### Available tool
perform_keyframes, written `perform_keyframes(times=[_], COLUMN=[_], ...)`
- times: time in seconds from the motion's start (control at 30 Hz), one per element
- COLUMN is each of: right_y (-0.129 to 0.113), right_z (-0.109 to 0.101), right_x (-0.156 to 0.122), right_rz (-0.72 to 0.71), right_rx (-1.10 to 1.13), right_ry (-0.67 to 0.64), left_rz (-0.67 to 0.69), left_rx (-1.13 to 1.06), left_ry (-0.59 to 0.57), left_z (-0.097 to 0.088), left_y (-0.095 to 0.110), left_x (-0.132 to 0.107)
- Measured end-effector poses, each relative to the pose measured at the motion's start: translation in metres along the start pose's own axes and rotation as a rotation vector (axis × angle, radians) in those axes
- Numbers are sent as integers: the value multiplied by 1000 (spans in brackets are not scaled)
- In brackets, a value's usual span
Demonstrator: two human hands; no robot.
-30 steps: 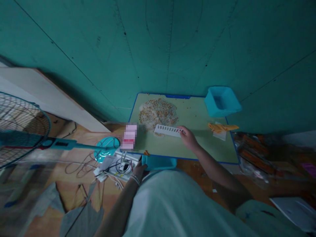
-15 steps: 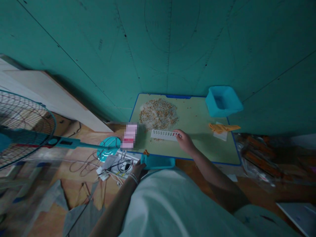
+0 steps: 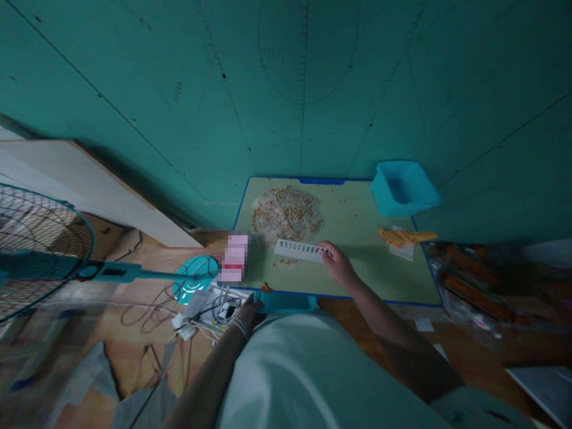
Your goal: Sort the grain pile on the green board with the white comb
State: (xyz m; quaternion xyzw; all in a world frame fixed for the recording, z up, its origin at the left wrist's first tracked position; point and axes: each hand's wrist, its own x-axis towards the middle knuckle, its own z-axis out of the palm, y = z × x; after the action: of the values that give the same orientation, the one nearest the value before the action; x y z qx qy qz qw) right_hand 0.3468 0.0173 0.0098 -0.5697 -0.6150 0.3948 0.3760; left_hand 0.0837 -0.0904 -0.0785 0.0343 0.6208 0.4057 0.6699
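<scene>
While right fingers pinch a slotted white strip, left fingers clasp a blue tub.

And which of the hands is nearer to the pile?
Right hand: close to the near right edge of the pile, holding the strip. Left hand: farther away, at the near tub.

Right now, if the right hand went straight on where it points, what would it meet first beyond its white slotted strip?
Probably the heap of brown and whitish granules, though depth at the right hand is unclear.
</scene>
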Motion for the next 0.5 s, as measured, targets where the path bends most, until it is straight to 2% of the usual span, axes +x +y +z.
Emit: perform_keyframes(times=[0.2,0.33,0.5], right_y=[-5,-6,-5], right_z=[0,-1,-5], right_x=[-4,-4,-4], right_rz=[-13,-29,-42], right_rx=[-1,2,-10], right_ry=[-59,-64,-101], left_rz=[-25,-25,1], left_rx=[20,59,59], left_ry=[12,67,79], left_z=[7,13,21], left_y=[-3,-10,-19], left_x=[0,-2,-6])
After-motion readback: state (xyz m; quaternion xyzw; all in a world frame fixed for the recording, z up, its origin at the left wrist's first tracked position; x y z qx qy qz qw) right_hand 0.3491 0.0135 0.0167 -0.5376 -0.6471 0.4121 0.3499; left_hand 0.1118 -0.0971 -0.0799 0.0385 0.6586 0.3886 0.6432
